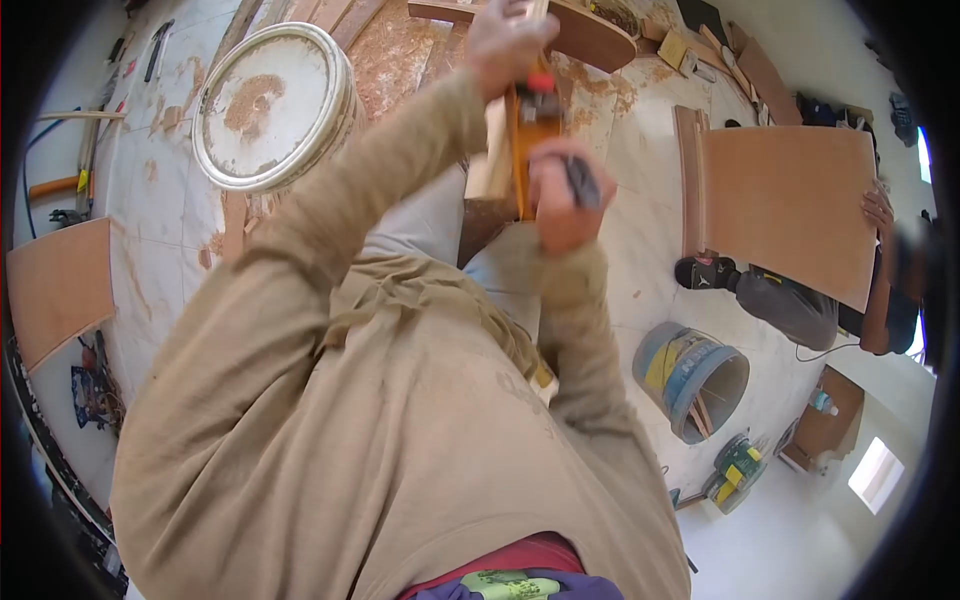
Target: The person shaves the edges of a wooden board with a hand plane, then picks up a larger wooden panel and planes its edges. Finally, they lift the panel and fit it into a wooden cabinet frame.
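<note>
An orange hand plane (535, 125) with a red part near its front lies along a pale piece of wood (490, 160) between the person's legs. Wrapped round the black rear handle of the plane is my right hand (568, 200). My left hand (505, 45), blurred by motion, is closed just beyond the front of the plane, beside a light strip of wood; what its fingers grip is partly hidden. Close to it on the right is a brown curved board (590, 38).
A white bucket with a dusty lid (265, 105) stands at the upper left. On the right, another person's hand (878, 208) rests on a large board (790, 205). A grey-blue bucket (675, 375) holds wood pieces. Shavings lie on the floor.
</note>
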The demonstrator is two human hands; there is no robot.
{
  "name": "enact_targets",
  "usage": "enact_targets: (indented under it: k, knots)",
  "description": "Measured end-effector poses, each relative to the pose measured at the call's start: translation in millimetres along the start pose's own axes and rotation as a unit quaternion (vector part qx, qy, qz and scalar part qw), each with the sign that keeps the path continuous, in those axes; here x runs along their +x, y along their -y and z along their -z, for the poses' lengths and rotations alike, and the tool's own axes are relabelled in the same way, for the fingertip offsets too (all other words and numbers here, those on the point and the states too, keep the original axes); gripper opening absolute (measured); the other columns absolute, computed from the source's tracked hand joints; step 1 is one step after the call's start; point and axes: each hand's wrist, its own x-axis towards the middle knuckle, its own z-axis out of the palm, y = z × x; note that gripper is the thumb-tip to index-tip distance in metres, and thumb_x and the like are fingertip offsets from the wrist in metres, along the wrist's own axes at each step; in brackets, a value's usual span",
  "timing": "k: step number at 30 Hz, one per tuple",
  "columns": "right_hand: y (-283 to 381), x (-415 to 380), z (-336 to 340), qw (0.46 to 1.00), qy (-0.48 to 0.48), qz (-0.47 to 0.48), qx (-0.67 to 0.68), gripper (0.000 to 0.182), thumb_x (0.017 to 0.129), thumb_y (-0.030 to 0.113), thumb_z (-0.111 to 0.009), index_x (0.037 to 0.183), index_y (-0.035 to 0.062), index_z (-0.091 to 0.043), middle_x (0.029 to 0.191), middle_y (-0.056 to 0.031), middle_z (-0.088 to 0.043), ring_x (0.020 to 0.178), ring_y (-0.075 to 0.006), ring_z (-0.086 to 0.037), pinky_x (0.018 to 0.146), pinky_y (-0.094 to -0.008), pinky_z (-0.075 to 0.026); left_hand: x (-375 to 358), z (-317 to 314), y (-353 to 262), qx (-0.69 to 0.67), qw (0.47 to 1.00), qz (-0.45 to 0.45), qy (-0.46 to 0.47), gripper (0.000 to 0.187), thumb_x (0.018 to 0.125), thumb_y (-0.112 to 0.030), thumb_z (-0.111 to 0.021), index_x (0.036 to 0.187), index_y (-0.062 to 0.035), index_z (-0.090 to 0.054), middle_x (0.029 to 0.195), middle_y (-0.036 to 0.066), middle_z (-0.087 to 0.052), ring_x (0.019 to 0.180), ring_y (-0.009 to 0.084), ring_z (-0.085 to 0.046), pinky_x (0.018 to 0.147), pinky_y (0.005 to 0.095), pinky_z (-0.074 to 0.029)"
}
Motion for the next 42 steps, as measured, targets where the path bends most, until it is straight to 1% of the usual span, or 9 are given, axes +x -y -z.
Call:
enact_targets:
  k: [3,12,17,22,25,29,32,39,42]
  knots:
    - [-16,66,-3,0.999,-0.024,-0.003,0.043,0.009,0.079,0.003,-0.057,0.078,0.0016,-0.067,0.065,-0.0012,-0.06,0.06,-0.0087,-0.054,0.055,-0.0255,-0.042,70,-21,-10,-0.051,0.997,0.044,0.029,0.063,0.086,-0.021,-0.068,0.14,0.002,-0.046,0.11,0.016,-0.065,0.09,0.0201,-0.065,0.072,0.0328,-0.056]
    - [30,-105,23,0.997,0.028,0.013,-0.072,0.01,0.078,0.0,-0.059,0.083,0.0018,-0.067,0.078,-0.0129,-0.067,0.073,-0.0185,-0.067,0.067,-0.0287,-0.051,-130,18,-28,-0.059,0.996,0.066,0.014,0.069,0.079,-0.026,-0.072,0.138,0.0019,-0.049,0.142,0.024,-0.045,0.121,0.0296,-0.056,0.101,0.0398,-0.047]
    - [-10,52,-6,0.999,-0.042,-0.017,0.009,0.009,0.082,0.007,-0.059,0.08,0.0016,-0.066,0.066,-0.0039,-0.062,0.059,-0.0101,-0.055,0.055,-0.0273,-0.044,50,-12,-4,-0.06,0.991,0.052,0.105,0.057,0.083,-0.019,-0.069,0.132,0.0049,-0.052,0.116,0.013,-0.064,0.099,0.0162,-0.063,0.082,0.0299,-0.054]
    - [-22,152,-25,0.996,-0.058,0.009,0.069,0.011,0.08,0.005,-0.058,0.078,0.0003,-0.068,0.061,-0.0012,-0.059,0.057,-0.0107,-0.055,0.055,-0.0265,-0.044,164,-30,19,-0.01,0.998,0.022,0.059,0.062,0.086,-0.022,-0.067,0.14,0.0015,-0.047,0.116,0.019,-0.064,0.092,0.0248,-0.066,0.076,0.0345,-0.057]
    - [-10,54,-9,0.999,-0.046,0.002,0.0,0.01,0.081,0.004,-0.058,0.084,0.0006,-0.067,0.071,-0.0034,-0.063,0.064,-0.011,-0.059,0.058,-0.0264,-0.046,54,-17,14,-0.044,0.999,0.028,-0.002,0.053,0.085,-0.023,-0.07,0.128,0.0039,-0.057,0.116,0.014,-0.065,0.098,0.0153,-0.062,0.076,0.0278,-0.054]
    - [35,-106,17,0.994,0.017,0.054,-0.096,0.01,0.079,-0.002,-0.06,0.086,0.0001,-0.067,0.072,-0.0125,-0.064,0.065,-0.0199,-0.065,0.063,-0.0284,-0.051,-124,25,-42,-0.037,0.996,0.083,0.017,0.053,0.085,-0.018,-0.066,0.132,0.005,-0.056,0.128,0.02,-0.06,0.12,0.024,-0.058,0.103,0.0354,-0.045]
    - [38,-105,19,0.995,0.02,0.013,-0.101,0.009,0.077,-0.002,-0.061,0.084,0.0002,-0.067,0.069,-0.0126,-0.063,0.064,-0.0222,-0.065,0.063,-0.0293,-0.051,-124,24,-39,-0.035,0.996,0.076,0.006,0.054,0.086,-0.016,-0.065,0.132,0.0074,-0.054,0.125,0.019,-0.061,0.12,0.0247,-0.058,0.104,0.0343,-0.044]
    - [-29,159,-22,0.995,-0.054,0.076,-0.03,0.01,0.08,0.009,-0.062,0.08,0.004,-0.071,0.066,-0.002,-0.063,0.062,-0.0091,-0.057,0.056,-0.0271,-0.044,174,-37,29,-0.017,0.999,-0.016,-0.039,0.047,0.088,-0.022,-0.063,0.129,0.0004,-0.056,0.094,0.01,-0.066,0.075,0.0177,-0.063,0.065,0.0318,-0.054]
    - [-30,125,-23,0.998,0.0,0.047,0.047,0.011,0.08,0.006,-0.059,0.082,0.0021,-0.069,0.067,-0.0017,-0.062,0.062,-0.0087,-0.056,0.056,-0.0257,-0.043,129,-19,15,-0.013,0.993,-0.026,0.115,0.049,0.088,-0.023,-0.063,0.13,0.0007,-0.057,0.101,0.014,-0.068,0.085,0.0218,-0.066,0.072,0.0348,-0.056]
